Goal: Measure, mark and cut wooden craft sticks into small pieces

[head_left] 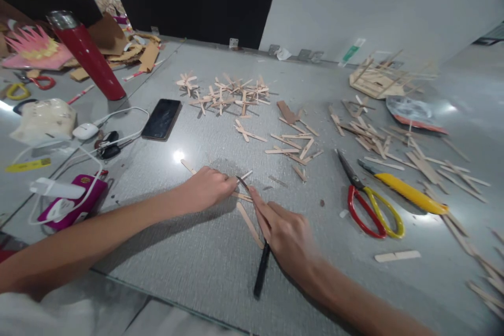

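Observation:
My left hand [210,189] is closed and pressed low over the table, pinching a wooden craft stick [243,197] that pokes out past the fingertips. A second pale stick end [247,174] shows just beyond the fingers. My right hand [287,231] grips a knife with a black handle [261,273]; its dark, narrow blade [242,184] points at the left fingertips and lies against or just over the sticks. Exactly where the blade touches is too small to tell. Another craft stick [250,226] lies loose between the hands.
Star-shaped stick pieces [220,97] and loose sticks [293,144] lie farther back. On the right are scissors [368,205], a yellow utility knife [409,191] and more sticks [370,136]. On the left are a phone [161,119], a red bottle [88,58] and cables.

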The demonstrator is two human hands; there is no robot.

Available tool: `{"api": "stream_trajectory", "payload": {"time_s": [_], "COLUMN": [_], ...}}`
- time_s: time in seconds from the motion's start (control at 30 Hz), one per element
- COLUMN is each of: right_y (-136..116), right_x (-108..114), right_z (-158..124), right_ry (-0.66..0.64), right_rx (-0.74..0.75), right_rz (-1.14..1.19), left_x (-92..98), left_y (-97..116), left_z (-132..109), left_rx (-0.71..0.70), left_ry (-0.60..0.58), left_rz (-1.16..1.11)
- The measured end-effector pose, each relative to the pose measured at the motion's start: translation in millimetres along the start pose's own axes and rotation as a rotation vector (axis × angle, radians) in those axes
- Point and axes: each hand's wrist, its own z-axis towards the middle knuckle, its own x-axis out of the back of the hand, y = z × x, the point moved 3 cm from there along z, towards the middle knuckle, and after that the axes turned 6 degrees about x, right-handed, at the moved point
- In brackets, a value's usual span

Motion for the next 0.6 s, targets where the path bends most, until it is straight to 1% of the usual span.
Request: {"api": "stream_trajectory", "payload": {"time_s": [0.13, 0.3, 0.6], "right_y": [-0.1, 1.0, -3.4], "right_x": [1.5, 0.5, 6.7], "right_z": [1.0, 2.3, 0.9], "right_ry": [-0.003, -0.015, 0.024], "right_rx": [0.042, 0.058, 0.127], "right_rz": [-0.080, -0.099, -0.169], "left_x": [3.3, 6.0, 0.7], "left_y": [-0.5, -1.5, -0.1], "left_z": [0.2, -0.7, -0.9], "left_rx": [-0.015, -0.035, 0.004], "left_ry": [0.004, -0.001, 0.023], "left_rz": [-0.039, -0.074, -0.054]}}
